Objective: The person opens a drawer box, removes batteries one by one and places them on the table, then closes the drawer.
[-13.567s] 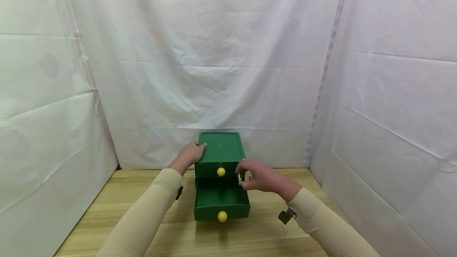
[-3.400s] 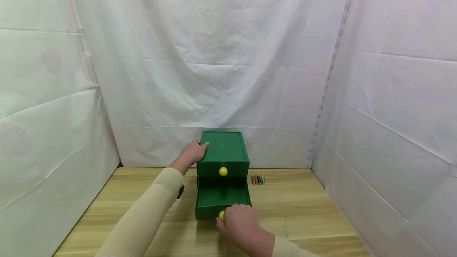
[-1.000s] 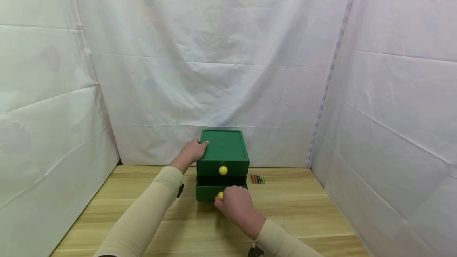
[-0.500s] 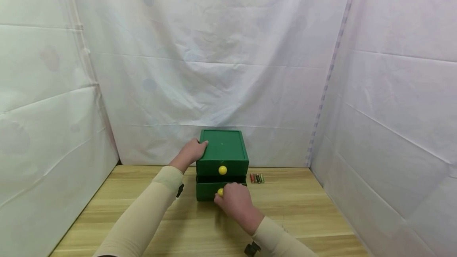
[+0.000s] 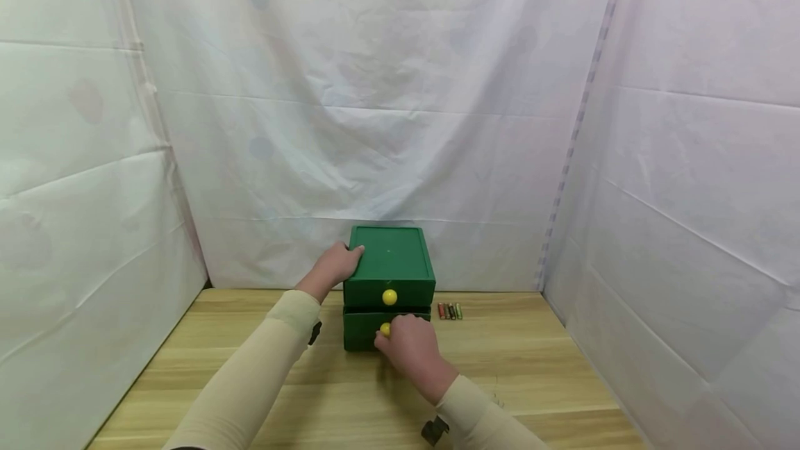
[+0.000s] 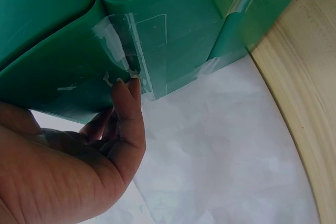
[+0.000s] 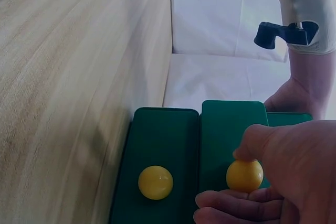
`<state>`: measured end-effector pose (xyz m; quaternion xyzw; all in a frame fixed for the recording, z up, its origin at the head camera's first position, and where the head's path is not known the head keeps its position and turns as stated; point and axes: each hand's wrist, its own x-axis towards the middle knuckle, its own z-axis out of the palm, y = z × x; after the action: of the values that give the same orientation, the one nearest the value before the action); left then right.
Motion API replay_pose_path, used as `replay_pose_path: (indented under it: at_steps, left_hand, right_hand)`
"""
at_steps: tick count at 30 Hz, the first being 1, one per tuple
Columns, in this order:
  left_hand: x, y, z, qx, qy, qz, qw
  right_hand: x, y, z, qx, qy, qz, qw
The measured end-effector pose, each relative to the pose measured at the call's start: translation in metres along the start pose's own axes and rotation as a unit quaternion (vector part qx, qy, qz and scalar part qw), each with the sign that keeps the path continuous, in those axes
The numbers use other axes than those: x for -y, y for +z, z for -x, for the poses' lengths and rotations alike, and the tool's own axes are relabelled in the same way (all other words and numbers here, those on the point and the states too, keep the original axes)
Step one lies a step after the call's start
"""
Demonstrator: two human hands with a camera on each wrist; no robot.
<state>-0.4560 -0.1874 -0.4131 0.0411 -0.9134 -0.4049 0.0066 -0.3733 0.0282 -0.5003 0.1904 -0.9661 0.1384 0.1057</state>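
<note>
A green drawer cabinet [image 5: 394, 252] with yellow round knobs stands on the table against the back curtain. My left hand [image 5: 334, 264] grips its left side, thumb over the top edge; in the left wrist view the curled fingers [image 6: 128, 114] touch the taped green wall. With my right hand [image 5: 412, 346] I pinch the yellow knob [image 7: 244, 176] of a middle drawer [image 7: 231, 121], which juts out slightly. A narrow dark gap shows above its front. Above it, the top knob [image 5: 389, 296] is free. Lower down, another drawer with its own knob [image 7: 155, 182] appears flush.
Several small batteries [image 5: 450, 311] lie side by side on the wooden table [image 5: 531, 367], just right of the cabinet. White curtains [image 5: 387, 123] enclose the back and both sides. Small dark cameras are strapped to both wrists.
Since the earlier frames, the middle drawer has slid inward, my right hand moving forward with its knob. My left hand stays on the cabinet. The batteries, one formerly in my right hand, now lie on the table.
</note>
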Motion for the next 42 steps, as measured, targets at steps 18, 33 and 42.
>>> replay_pose_path:
  at_steps: [18,33,42]
  left_hand:
    - [0.003,0.001,0.0,0.003,-0.001,0.0,1.0]
    - [0.004,0.003,-0.003,-0.001,0.002,0.0,1.0]
    - [0.001,0.001,-0.003,0.002,-0.003,0.003,1.0]
  right_hand:
    - [-0.002,0.008,-0.005,0.006,0.034,-0.042,0.9986]
    - [-0.004,0.009,-0.01,-0.004,0.04,-0.048,0.998]
    - [-0.007,0.01,-0.012,-0.014,0.032,-0.055,0.9979]
